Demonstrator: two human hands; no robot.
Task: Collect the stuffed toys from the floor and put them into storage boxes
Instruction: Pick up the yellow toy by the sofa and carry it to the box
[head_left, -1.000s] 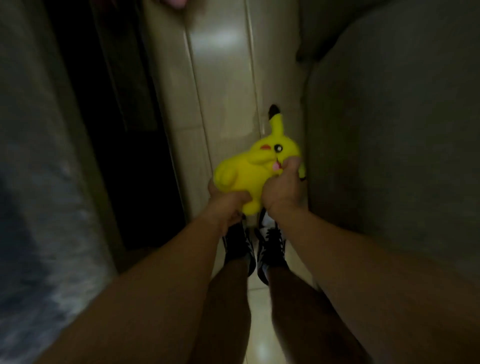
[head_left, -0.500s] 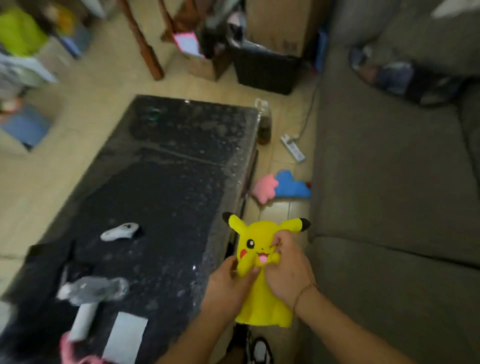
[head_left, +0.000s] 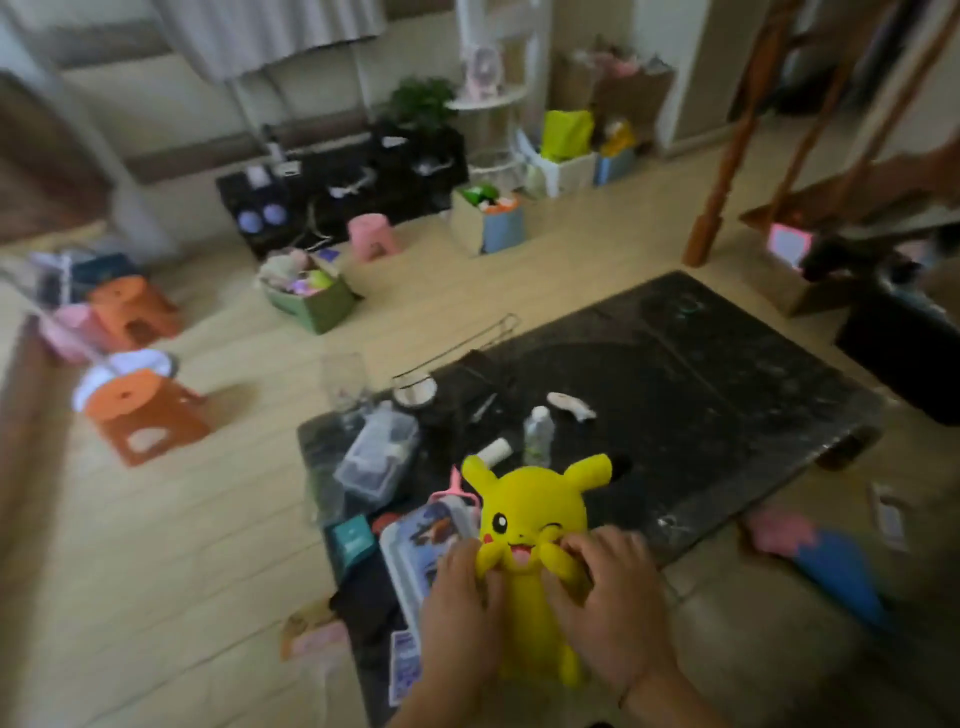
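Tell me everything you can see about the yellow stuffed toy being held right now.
The yellow stuffed toy is a soft plush with two long ears spread sideways, one round black eye open, the other winking, a red cheek spot and an open pink mouth. It is upright, facing the camera, held in the air in front of the black table. The left hand grips its left side and the right hand grips its right side, fingers pressing near its small arms. Its lower body shows between the hands.

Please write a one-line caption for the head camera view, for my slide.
Both hands, left hand and right hand, hold a yellow stuffed toy upright above a dark low table.
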